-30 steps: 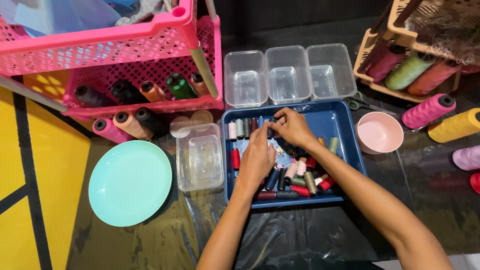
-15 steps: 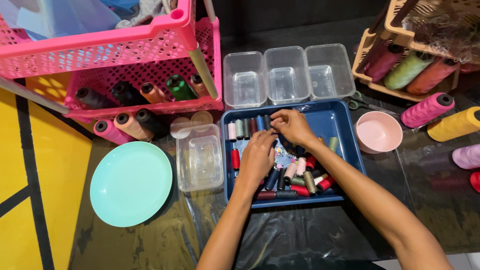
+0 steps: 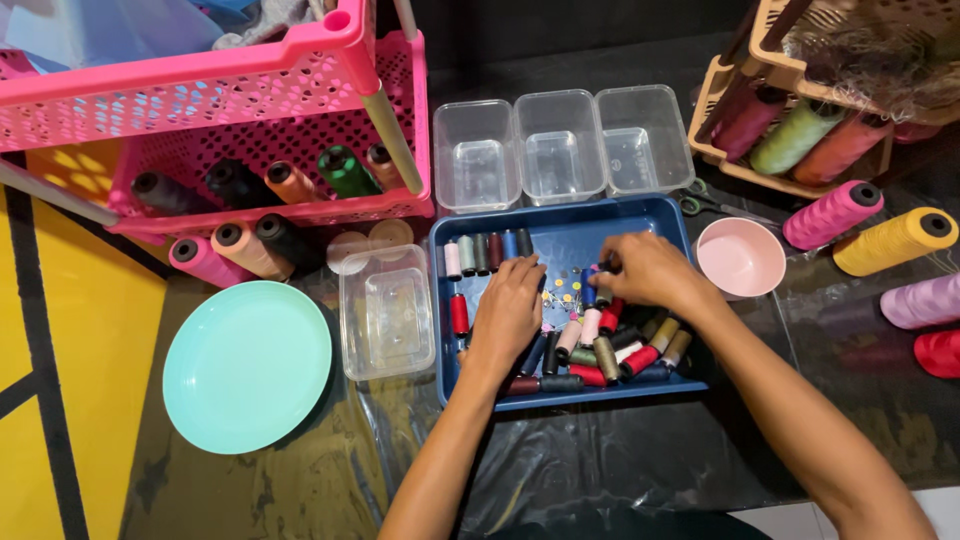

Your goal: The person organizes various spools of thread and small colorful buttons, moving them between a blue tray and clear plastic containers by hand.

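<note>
Both hands are working inside the blue tray (image 3: 570, 235), which is sitting on the dark plastic-covered floor in front of the person. The left hand (image 3: 508, 312) is lying palm down over the loose thread spools (image 3: 600, 350) heaped in the near half of the tray, its fingers (image 3: 525, 272) reaching toward the scattered coloured pins (image 3: 562, 292); I cannot tell whether anything is held under it. The right hand (image 3: 640, 270) is curling its fingers (image 3: 606, 266) closed around what looks like a small dark spool at the tray's middle, though the grip itself is partly hidden.

Judging by how things are lying, the sorting is looking barely under way: a short row of spools (image 3: 487, 252) is standing lined up along the tray's far left edge, while most are lying jumbled. The three clear tubs (image 3: 563, 148) beyond the tray are holding nothing, as are the clear container (image 3: 386, 310) to the left, the turquoise plate (image 3: 246, 364) and the pink bowl (image 3: 740, 257).

No readable labels or signs are showing. Large thread cones are filling the pink basket (image 3: 260, 150) on the left and the tan basket (image 3: 800, 130) on the right, with more cones (image 3: 860, 225) lying loose nearby
</note>
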